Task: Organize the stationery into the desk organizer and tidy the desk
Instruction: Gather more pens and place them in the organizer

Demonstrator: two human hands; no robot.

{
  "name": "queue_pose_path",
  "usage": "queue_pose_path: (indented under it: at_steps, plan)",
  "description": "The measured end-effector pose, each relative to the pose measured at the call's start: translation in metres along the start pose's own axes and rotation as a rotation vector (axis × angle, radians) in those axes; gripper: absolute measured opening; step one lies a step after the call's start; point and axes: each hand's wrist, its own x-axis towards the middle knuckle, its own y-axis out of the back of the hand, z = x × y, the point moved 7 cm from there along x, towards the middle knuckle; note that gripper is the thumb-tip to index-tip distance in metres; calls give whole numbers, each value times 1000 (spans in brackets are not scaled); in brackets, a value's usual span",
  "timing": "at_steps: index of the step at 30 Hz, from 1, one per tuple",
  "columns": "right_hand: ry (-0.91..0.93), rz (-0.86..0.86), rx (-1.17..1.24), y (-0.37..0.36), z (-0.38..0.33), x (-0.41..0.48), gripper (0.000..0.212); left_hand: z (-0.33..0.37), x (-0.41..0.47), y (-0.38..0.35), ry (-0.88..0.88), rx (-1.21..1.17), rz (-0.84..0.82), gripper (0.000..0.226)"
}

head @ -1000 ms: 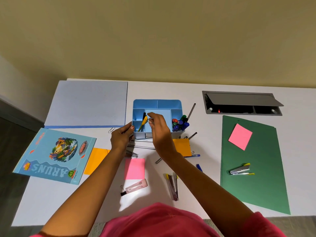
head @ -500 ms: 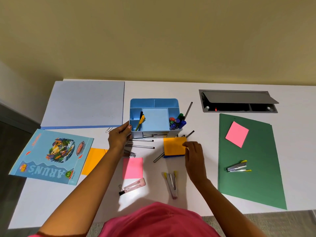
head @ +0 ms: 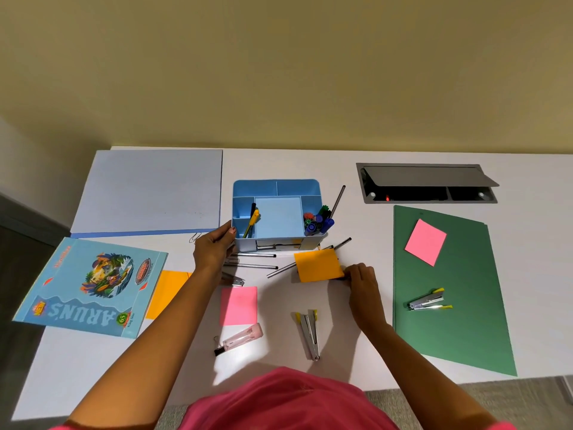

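Note:
A blue desk organizer [head: 276, 187] stands mid-desk with a yellow pen [head: 252, 220] in a left slot and coloured markers [head: 317, 223] at its right. My left hand [head: 214, 248] grips the organizer's front left corner. My right hand [head: 361, 279] pinches the right edge of an orange sticky pad [head: 317, 265] lying just in front of the organizer. Several thin black pens [head: 254, 265] lie loose between my hands. A pink sticky pad [head: 238, 305], a stapler [head: 310, 333] and a pink cutter [head: 240, 339] lie nearer me.
A green folder [head: 455, 324] at the right carries a pink note [head: 426, 242] and a second stapler [head: 428, 302]. A pale blue folder [head: 148, 190], a notebook [head: 90, 287] and an orange sheet [head: 167, 290] lie at the left. An open cable hatch [head: 424, 183] sits back right.
My right hand left the organizer, came down to the orange sticky pad and took hold of its right edge. The left hand stayed on the organizer's corner.

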Motion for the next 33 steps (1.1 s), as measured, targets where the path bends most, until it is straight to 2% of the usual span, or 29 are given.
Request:
queue_pose_path:
  at_steps: [3, 6, 10, 13, 17, 19, 22, 24, 27, 30, 33]
  plan:
    - [-1, 4, 62, 8, 3, -5, 59, 0, 0, 0, 4, -5, -5, 40]
    - [-24, 66, 143, 20, -2, -11, 63, -1, 0, 0, 19, -7, -7, 40]
    - [-73, 232, 243, 40, -29, -14, 50, -1, -1, 0, 17, -17, 0, 40]
    - [-128, 308, 453, 51, -57, -7, 34, 0, -6, -2, 35, -78, -7, 38]
    - [-13, 285, 549, 60, -107, 10, 5, -3, -19, 4, 70, -140, 13, 17]
    - [42, 288, 586, 66, -129, 22, 12, -13, -26, 15, 86, -122, 49, 11]
    - [135, 286, 656, 69, -158, 41, 7, -36, -34, 26, 119, -115, 30, 16]
    - [134, 232, 738, 67, -173, 54, 13, -49, -41, 34, 135, -40, 18, 16]
    - [223, 221, 741, 56, -192, 66, 3, -64, -53, 49, 111, 134, 49, 15]
    - [205, 121, 852, 39, -197, 75, 3, -68, -64, 63, 55, 275, 92, 17]
    - [186, 63, 878, 29, -199, 82, 5, -71, -75, 72, 43, 289, 106, 19]
